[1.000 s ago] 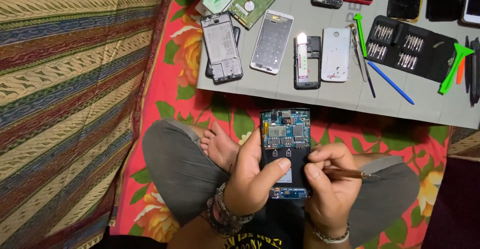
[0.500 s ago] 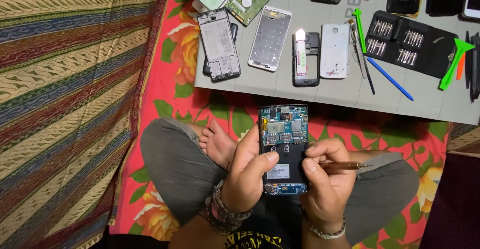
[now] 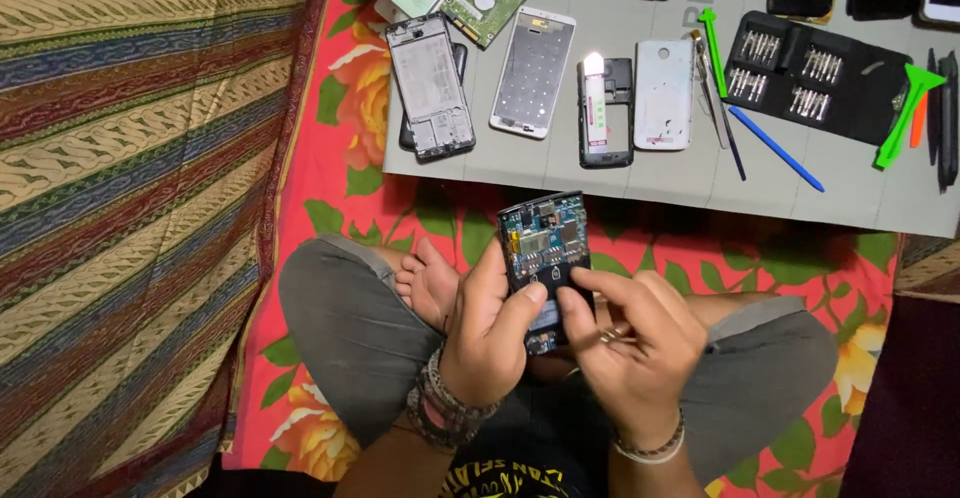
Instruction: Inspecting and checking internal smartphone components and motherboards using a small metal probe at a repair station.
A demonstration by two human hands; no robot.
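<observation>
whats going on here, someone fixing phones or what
A person sits cross-legged on a red floral cloth, holding an opened phone with its circuit board exposed. The left hand has the phone in its grip from the side, while the right hand works at the phone's lower part with a thin tool tucked in its fingers. On the grey mat ahead lie more stripped phones, a screwdriver bit set and green pry tools.

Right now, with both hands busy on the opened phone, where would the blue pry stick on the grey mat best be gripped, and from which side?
Probably mid-shaft, from above. The blue pry stick lies flat and slanted on the grey mat, its upper end close to the metal tweezers and the black bit case. The lower half has bare mat on both sides, so a pinch across its thin width there looks least crowded.
</observation>
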